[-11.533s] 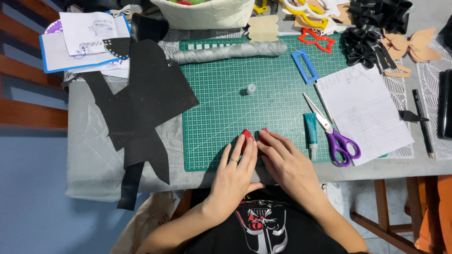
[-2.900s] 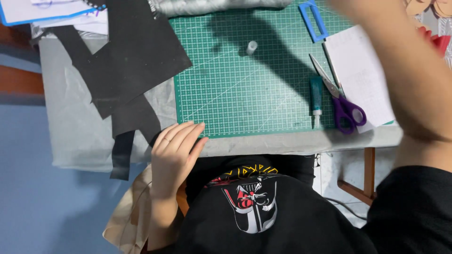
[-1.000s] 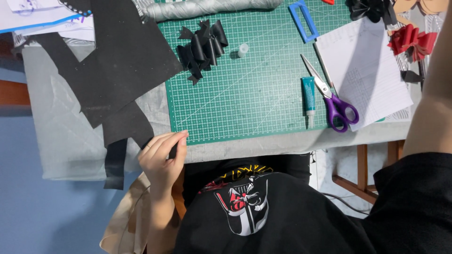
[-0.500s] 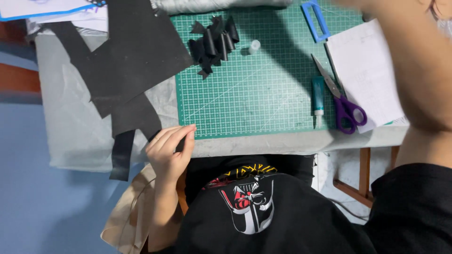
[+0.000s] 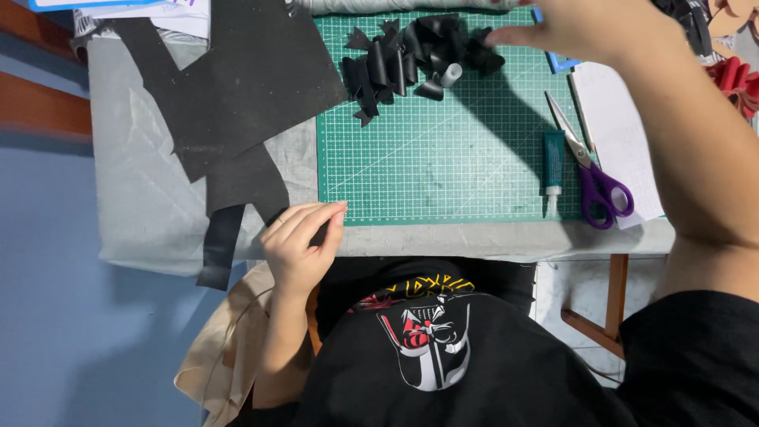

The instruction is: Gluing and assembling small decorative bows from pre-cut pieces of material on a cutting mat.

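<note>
1. Nearest, the person's left hand [image 5: 304, 247] rests at the tabletop [image 5: 142, 205] edge, fingers curled together, its grip closed on nothing visible, touching the tip of a black sheet [image 5: 237, 103].
2. Beyond it, a green gridded cutting mat [image 5: 435, 166] lies flat on grey cloth; a teal glue tube [image 5: 553, 158] and purple-handled scissors [image 5: 593, 178] sit at its right edge beside white paper [image 5: 617, 134].
3. Farther back, a heap of glossy black ribbon bows [image 5: 411, 59] lies on the mat around a small grey cylinder [image 5: 451, 75].
4. Farthest, the right hand [image 5: 577, 28] hovers just beside the bows, fingers spread apart, its top cut off by the frame.
5. Red bows [image 5: 739, 79] are cropped at right.
</note>
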